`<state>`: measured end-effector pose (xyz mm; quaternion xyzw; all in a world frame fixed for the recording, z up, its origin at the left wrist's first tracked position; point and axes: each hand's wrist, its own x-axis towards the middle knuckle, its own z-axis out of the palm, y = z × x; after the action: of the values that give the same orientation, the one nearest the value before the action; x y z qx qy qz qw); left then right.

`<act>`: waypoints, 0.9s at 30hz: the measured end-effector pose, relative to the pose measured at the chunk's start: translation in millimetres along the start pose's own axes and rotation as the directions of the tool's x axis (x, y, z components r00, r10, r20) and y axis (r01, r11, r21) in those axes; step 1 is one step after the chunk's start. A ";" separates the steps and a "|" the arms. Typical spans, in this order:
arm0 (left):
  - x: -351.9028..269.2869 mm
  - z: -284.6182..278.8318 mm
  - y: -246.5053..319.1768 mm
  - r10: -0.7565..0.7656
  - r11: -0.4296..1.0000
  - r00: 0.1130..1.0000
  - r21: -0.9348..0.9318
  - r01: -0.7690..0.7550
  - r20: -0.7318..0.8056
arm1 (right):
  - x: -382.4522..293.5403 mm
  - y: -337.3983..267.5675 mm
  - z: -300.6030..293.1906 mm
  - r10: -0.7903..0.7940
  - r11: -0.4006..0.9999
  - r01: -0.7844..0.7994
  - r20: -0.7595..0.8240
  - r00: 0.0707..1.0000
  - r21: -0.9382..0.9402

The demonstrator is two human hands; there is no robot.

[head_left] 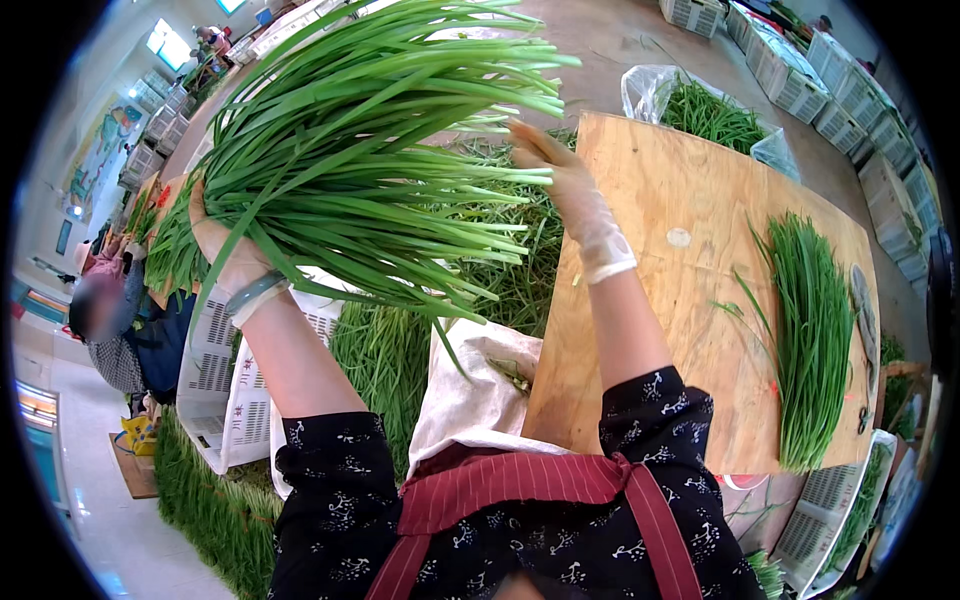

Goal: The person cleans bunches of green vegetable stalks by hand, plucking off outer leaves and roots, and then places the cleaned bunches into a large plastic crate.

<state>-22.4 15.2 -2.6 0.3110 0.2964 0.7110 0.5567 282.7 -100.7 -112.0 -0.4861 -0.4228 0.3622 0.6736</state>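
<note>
A large fanned bunch of green garlic chives [360,165] is raised before me, leaf tips to the left and pale stem ends to the right. My left hand [225,244], gloved and with a bangle at the wrist, grips it by the leafy side. My right hand [551,161], in a thin translucent glove, is beside the stem ends, its fingertips partly behind them. Whether it pinches a stem is unclear. Under the bunch lies a heap of loose leaf trimmings [517,277].
A wooden board [660,300] to my right bears a neat chive bundle [814,345] and small scissors [863,420]. White plastic crates [206,375] and more chives [379,367] are at left. A clear bag of greens [709,112] stands behind the board. Another person [112,322] works at far left.
</note>
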 end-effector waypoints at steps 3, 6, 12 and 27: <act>0.4 0.0 0.7 -0.042 0.999 0.999 -0.016 0.042 0.031 | 18.4 -26.0 19.0 -0.012 0.999 0.013 0.042 0.999 -0.032; -6.7 7.8 2.7 -0.060 0.997 0.996 -0.042 0.063 0.068 | 35.7 -17.2 19.6 -0.134 0.981 0.134 -0.009 0.991 0.138; -13.7 26.1 -7.7 -0.004 1.000 0.996 0.011 0.003 0.089 | 41.1 -1.0 8.7 -0.090 0.995 0.097 -0.165 0.982 0.033; -12.8 167.7 1.2 0.120 0.981 0.862 -0.193 -0.027 0.492 | -29.5 84.5 -8.4 0.020 1.000 -0.020 0.258 0.966 -0.004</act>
<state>108.8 15.0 102.7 0.4446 0.0645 0.6504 0.6125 272.7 -107.7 -201.1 -0.4395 -0.5022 0.4290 0.6088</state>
